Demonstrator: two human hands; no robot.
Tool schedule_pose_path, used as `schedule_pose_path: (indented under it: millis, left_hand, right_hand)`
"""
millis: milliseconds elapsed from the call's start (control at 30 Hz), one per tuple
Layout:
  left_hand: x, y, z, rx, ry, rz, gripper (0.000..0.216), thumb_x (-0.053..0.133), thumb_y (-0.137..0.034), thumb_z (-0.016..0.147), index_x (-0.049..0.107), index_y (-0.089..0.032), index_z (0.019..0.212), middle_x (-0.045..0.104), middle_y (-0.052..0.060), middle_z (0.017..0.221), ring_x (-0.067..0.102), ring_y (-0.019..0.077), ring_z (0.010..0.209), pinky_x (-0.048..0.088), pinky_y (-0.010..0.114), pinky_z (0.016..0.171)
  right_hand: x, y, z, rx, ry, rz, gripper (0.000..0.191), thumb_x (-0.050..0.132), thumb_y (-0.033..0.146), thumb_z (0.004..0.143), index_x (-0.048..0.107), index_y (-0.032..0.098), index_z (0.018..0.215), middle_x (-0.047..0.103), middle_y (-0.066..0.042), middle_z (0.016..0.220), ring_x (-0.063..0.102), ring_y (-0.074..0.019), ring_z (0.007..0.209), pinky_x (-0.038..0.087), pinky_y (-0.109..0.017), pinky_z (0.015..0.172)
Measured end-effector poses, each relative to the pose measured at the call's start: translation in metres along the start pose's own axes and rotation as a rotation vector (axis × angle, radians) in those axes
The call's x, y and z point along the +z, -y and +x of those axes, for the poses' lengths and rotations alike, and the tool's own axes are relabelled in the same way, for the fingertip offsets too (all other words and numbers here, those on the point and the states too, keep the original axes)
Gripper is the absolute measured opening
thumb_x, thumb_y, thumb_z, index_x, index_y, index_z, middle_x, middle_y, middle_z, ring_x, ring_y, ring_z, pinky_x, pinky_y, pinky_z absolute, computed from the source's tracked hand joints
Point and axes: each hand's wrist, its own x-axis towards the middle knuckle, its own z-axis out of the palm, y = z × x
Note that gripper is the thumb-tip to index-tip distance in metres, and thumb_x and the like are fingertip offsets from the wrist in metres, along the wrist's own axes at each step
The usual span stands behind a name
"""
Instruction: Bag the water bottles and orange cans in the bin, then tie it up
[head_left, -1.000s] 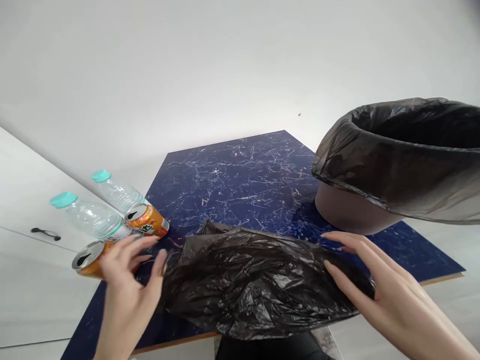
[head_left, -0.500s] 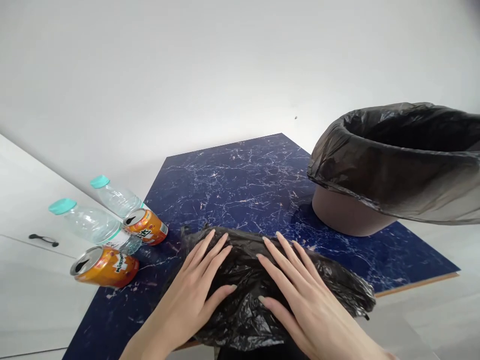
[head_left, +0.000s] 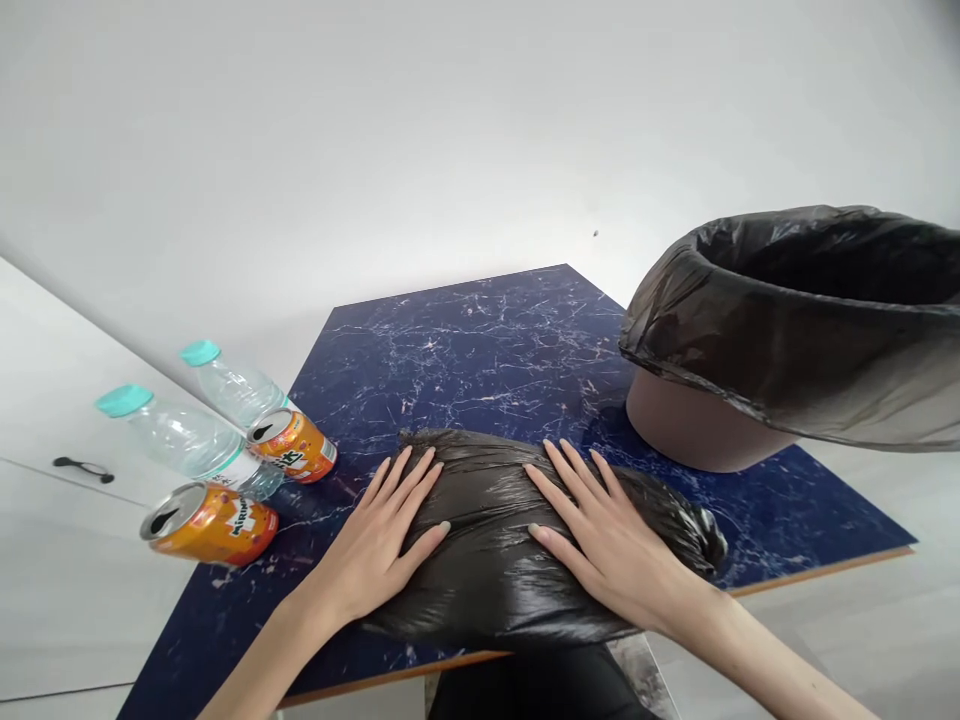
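A black plastic bag (head_left: 487, 570) lies across the near edge of the blue marbled table (head_left: 450, 350), its top puffed and stretched smooth. My left hand (head_left: 386, 535) rests flat on the bag's left part, fingers spread. On its right part lies my right hand (head_left: 600, 530), also flat with the fingers apart. Neither hand grips anything. The bag's gathered right end (head_left: 709, 540) sticks out past my right hand. What may be inside the bag is hidden.
Two orange drink cans, a nearer one (head_left: 214, 522) and a farther one (head_left: 294, 445), stand at left beside two clear bottles with teal caps (head_left: 124, 400). A bin (head_left: 705, 425) lined with a dark bag stands at the right. A white wall is behind.
The bag has gone from crumpled to smoother and puffed up, and its near edge sits farther onto the table. Both hands have shifted slightly forward and stay flat on it.
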Motion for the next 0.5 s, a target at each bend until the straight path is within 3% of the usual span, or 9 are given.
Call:
schedule_pose_path:
  millis: [367, 500]
  left_hand:
    - [0.008, 0.006, -0.008, -0.061, -0.056, 0.012, 0.074, 0.048, -0.053, 0.114, 0.019, -0.028, 0.177, 0.028, 0.010, 0.182, 0.019, 0.0355, 0.171, 0.028, 0.065, 0.135]
    - [0.013, 0.003, -0.011, -0.123, -0.103, 0.028, 0.071, 0.048, -0.053, 0.114, 0.025, -0.026, 0.176, 0.031, 0.009, 0.181, 0.023, 0.0359, 0.170, 0.031, 0.064, 0.134]
  right_hand:
    - [-0.003, -0.023, 0.030, -0.088, 0.068, 0.061, 0.067, 0.035, 0.058, 0.117, 0.029, 0.025, 0.176, 0.008, -0.012, 0.184, 0.006, -0.0315, 0.171, 0.016, -0.063, 0.137]
    - [-0.008, -0.029, 0.049, -0.155, 0.072, 0.051, 0.066, 0.032, 0.054, 0.118, 0.037, 0.018, 0.172, 0.014, -0.014, 0.184, 0.009, -0.0308, 0.171, 0.018, -0.060, 0.138]
